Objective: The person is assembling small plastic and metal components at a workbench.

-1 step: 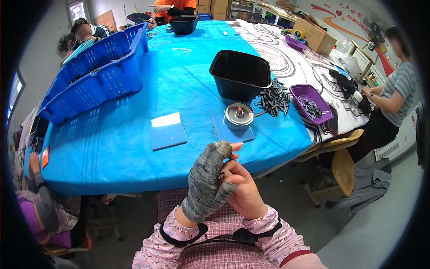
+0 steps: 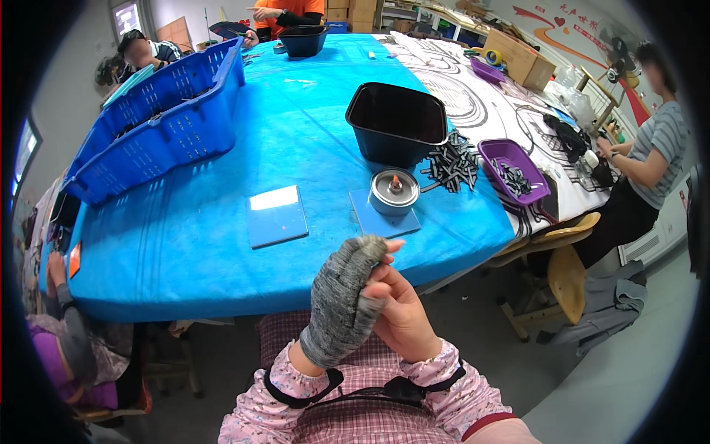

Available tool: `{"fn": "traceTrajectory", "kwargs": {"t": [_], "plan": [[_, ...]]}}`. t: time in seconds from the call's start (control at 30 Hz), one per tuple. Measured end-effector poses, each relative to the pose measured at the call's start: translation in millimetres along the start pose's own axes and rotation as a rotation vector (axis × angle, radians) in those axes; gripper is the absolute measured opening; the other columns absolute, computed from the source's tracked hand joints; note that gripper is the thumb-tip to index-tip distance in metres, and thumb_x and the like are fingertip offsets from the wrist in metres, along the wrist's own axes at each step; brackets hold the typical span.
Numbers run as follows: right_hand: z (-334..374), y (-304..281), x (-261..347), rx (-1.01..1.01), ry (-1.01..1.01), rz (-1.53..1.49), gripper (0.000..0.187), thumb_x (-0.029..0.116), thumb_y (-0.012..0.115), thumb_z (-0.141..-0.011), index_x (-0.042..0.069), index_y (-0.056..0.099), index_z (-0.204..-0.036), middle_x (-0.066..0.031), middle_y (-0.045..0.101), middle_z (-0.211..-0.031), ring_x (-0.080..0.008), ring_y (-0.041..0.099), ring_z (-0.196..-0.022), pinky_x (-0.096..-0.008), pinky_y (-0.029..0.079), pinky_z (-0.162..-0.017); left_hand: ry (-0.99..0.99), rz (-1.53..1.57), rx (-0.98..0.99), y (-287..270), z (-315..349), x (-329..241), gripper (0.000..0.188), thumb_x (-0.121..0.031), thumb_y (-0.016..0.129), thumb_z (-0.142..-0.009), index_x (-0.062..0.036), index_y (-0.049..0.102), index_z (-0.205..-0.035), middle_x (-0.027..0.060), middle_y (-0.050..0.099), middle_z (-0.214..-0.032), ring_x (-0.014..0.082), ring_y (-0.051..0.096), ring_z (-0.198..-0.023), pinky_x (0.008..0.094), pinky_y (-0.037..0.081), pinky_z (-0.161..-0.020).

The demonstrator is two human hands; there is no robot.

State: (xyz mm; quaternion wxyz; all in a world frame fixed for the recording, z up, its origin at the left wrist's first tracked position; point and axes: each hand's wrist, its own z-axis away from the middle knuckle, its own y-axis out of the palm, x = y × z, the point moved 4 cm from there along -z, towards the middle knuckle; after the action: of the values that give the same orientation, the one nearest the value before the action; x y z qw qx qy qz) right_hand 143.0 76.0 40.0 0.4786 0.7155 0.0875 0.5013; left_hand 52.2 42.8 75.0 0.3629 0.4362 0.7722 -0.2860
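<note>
My left hand [image 2: 342, 300], in a grey knitted fingerless glove, is closed, its bare fingertips brought up against those of my right hand [image 2: 403, 311]. The bare right hand is also closed, thumb and fingers in a pinch. Whatever lies between them is hidden by the fingers. Both hands are held above my lap, just off the table's near edge. Beyond them a round metal tin [image 2: 394, 194] with an orange-tipped wick in its top sits on a blue square tile [image 2: 364, 211]. A second blue tile [image 2: 277, 218] lies to its left.
Behind the tin stands a black plastic tub [image 2: 360, 137], beside a pile of short dark strips [image 2: 452, 164]. A purple basket [image 2: 488, 154] holds more pieces. A large blue crate [image 2: 177, 140] occupies the left. Co-workers sit or stand around the blue-covered table [image 2: 185, 251]; a wooden chair [image 2: 568, 285] is at right.
Both hands shift very slightly, the left fingertips dipping a little. A small dark piece with a pale end that showed between the fingers is now covered.
</note>
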Motion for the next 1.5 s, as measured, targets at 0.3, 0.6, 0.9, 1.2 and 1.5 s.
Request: {"fn": "traceTrajectory", "kwargs": {"t": [0.3,0.6,0.9,1.2,1.5], "plan": [[-1,-11,-6,-0.039,0.004,0.035,0.016,0.015,0.059,-0.095,0.006,0.056,-0.108,-0.0028,0.061,-0.105,-0.0131,0.059,-0.099,-0.0297,0.048,-0.087,0.147,-0.192,0.023,2,-3,-7,0.063,-0.056,0.042,-0.094,0.0002,0.066,-0.107,0.0121,0.067,-0.102,0.0241,0.063,-0.095,0.0355,0.049,-0.085],[4,-19,-11,-0.043,0.045,-0.005,0.02,0.015,0.062,-0.093,0.007,0.056,-0.11,-0.0027,0.061,-0.106,-0.0137,0.059,-0.1,-0.0307,0.048,-0.087,-0.009,-0.141,0.05,6,6,3,0.057,-0.051,0.034,-0.098,-0.0074,0.07,-0.106,0.009,0.068,-0.101,0.029,0.062,-0.098,0.0371,0.048,-0.083],[19,-74,61,-0.324,-0.313,0.372,0.014,0.018,0.058,-0.096,0.005,0.055,-0.1,-0.0046,0.061,-0.085,-0.0104,0.058,-0.072,-0.0242,0.049,-0.068,-0.161,0.039,-0.052,-22,8,27,0.072,-0.063,0.034,-0.094,-0.0006,0.055,-0.124,0.0115,0.063,-0.105,0.018,0.061,-0.084,0.0313,0.048,-0.075],[17,-148,250,-0.714,-0.801,0.717,0.026,0.018,0.064,-0.091,0.002,0.055,-0.109,-0.005,0.062,-0.092,-0.0064,0.056,-0.068,-0.0193,0.046,-0.058,-0.363,-0.153,-0.018,-48,23,70,0.043,-0.032,0.047,-0.1,-0.003,0.058,-0.069,0.0037,0.056,-0.063,0.0128,0.053,-0.06,0.0284,0.041,-0.057],[49,-201,212,-0.806,-0.818,1.118,0.02,0.015,0.059,-0.093,0.003,0.057,-0.109,-0.0029,0.06,-0.094,-0.0113,0.059,-0.077,-0.0249,0.049,-0.069,-0.348,-0.166,0.021,-48,25,64,0.043,-0.032,0.048,-0.099,-0.004,0.056,-0.068,0.0015,0.053,-0.061,0.0113,0.049,-0.058,0.0279,0.039,-0.055]]}}
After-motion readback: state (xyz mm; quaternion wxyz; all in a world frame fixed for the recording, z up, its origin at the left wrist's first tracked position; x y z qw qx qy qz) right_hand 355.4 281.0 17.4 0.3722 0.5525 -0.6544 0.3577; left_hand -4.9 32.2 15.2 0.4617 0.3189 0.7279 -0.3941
